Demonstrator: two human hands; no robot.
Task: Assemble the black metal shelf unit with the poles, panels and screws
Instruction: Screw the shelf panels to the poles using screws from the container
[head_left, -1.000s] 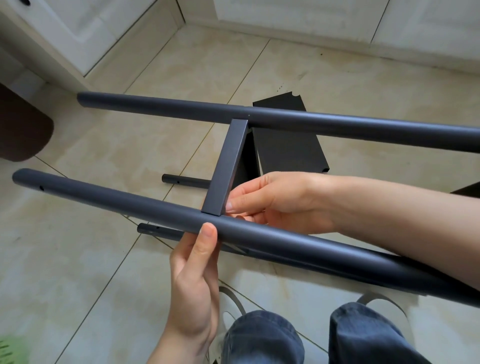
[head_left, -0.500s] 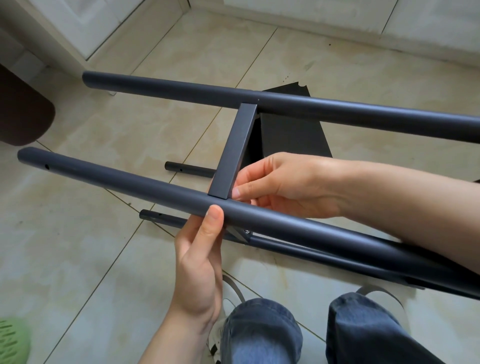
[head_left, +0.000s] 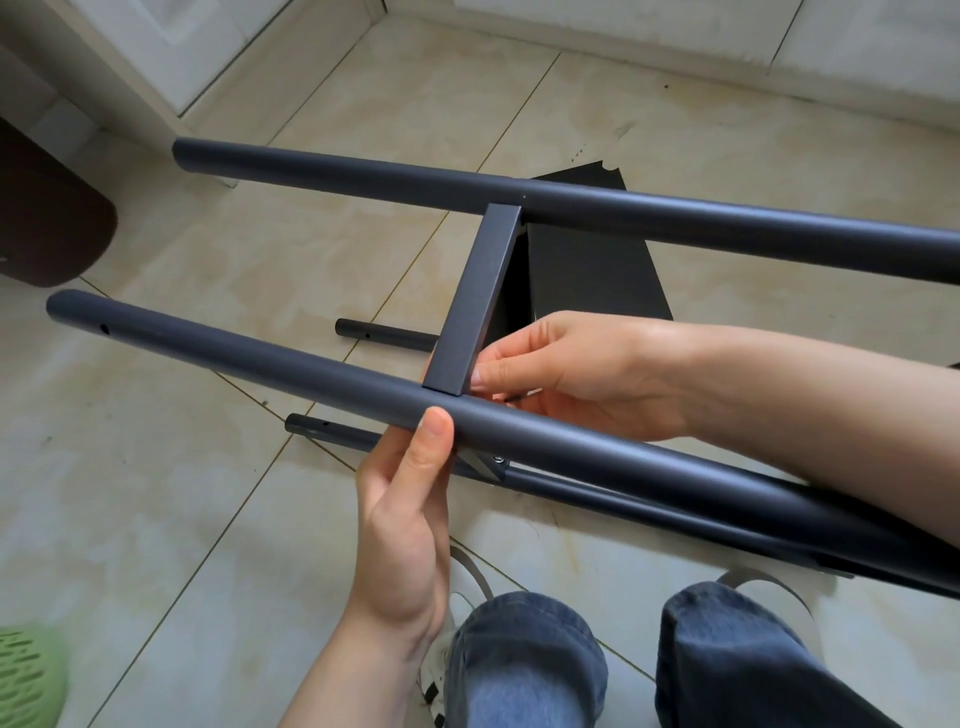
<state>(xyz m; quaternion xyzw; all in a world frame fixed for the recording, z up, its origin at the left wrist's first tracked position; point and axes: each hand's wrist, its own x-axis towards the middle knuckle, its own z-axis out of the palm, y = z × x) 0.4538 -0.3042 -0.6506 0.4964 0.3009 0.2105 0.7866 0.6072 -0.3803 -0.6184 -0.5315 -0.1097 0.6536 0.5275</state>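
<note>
Two long black poles run across the view, a near pole (head_left: 260, 364) and a far pole (head_left: 363, 176). A flat black panel (head_left: 480, 291) stands on edge between them and meets both. My left hand (head_left: 410, 499) grips the near pole from below, thumb on top just under the panel's end. My right hand (head_left: 566, 374) reaches over the near pole and its fingertips pinch the panel's near end where it meets the pole. A bracket with a screw (head_left: 496, 460) shows beneath the near pole. What the right fingers hold under the panel is hidden.
Two more black poles (head_left: 384, 332) (head_left: 332, 431) lie on the tiled floor under the frame. Another black panel (head_left: 587, 270) lies behind. My knees in jeans (head_left: 524, 665) are at the bottom. White cabinets line the far side; a brown object (head_left: 47, 228) sits at left.
The frame and both hands have kept their hold and risen slightly in view as the camera tilted down. The right fingers shifted slightly at the panel's end.
</note>
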